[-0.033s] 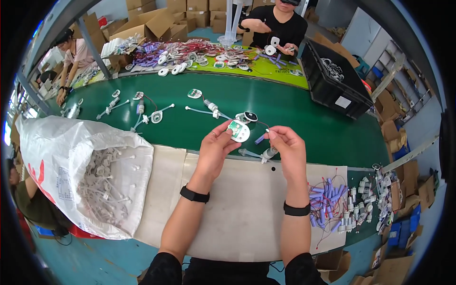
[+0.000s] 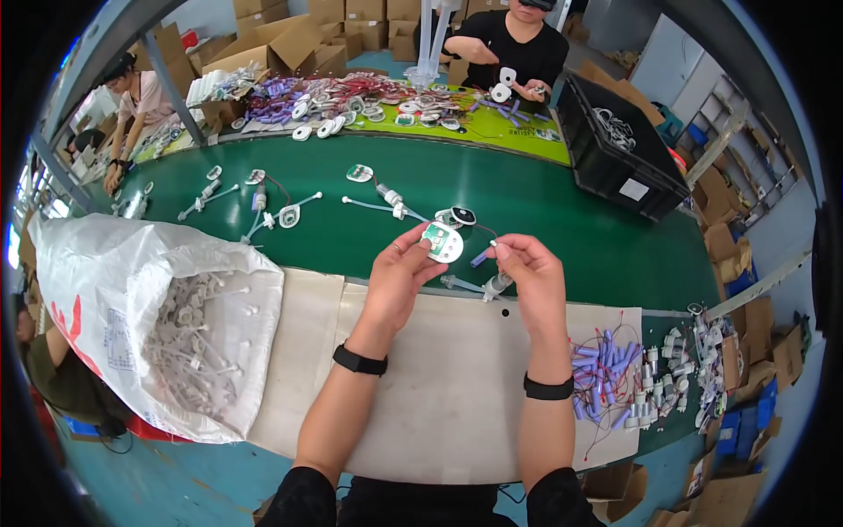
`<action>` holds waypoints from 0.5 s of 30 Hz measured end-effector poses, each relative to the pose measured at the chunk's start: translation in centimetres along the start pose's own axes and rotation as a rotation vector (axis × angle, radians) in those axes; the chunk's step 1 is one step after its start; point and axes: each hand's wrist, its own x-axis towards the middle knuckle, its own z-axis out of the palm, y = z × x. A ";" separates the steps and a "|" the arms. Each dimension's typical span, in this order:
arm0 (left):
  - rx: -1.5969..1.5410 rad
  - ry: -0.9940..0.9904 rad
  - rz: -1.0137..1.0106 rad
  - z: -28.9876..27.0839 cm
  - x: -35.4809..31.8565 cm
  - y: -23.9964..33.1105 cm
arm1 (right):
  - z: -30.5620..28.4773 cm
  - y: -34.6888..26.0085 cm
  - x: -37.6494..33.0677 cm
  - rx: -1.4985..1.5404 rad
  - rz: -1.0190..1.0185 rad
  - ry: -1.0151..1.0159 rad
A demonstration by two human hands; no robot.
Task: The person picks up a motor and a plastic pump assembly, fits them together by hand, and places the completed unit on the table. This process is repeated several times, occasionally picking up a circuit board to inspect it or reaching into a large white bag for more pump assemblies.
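At the near left I see a big white woven sack point(image 2: 114, 290) lying open on the counter, with red marks and a grey printed patch on its side. At the far right stands a black crate point(image 2: 615, 149) with a small white label point(image 2: 633, 190). Brown cardboard boxes point(image 2: 290, 44) are stacked far behind.

green table point(image 2: 562, 220): white sack point(image 2: 132, 299), pale board point(image 2: 439, 386), black crate point(image 2: 615, 149), scattered tube parts point(image 2: 263, 206).
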 end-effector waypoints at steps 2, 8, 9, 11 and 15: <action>-0.039 -0.005 -0.004 0.5 -0.4 0.5 | 0.5 -0.1 -0.2 0.050 0.014 -0.032; 0.345 -0.061 0.361 1.2 -1.0 -0.8 | 1.6 0.3 -0.5 0.023 -0.010 -0.040; 0.330 -0.048 0.354 1.5 -1.0 -0.9 | 1.7 0.4 -0.5 0.023 -0.012 -0.039; 0.331 -0.050 0.310 2.0 -1.4 -0.1 | 1.8 0.9 -0.4 -0.048 -0.046 -0.053; 0.361 -0.085 0.323 1.2 -0.9 -0.9 | 2.9 0.4 -0.5 -0.102 -0.048 -0.052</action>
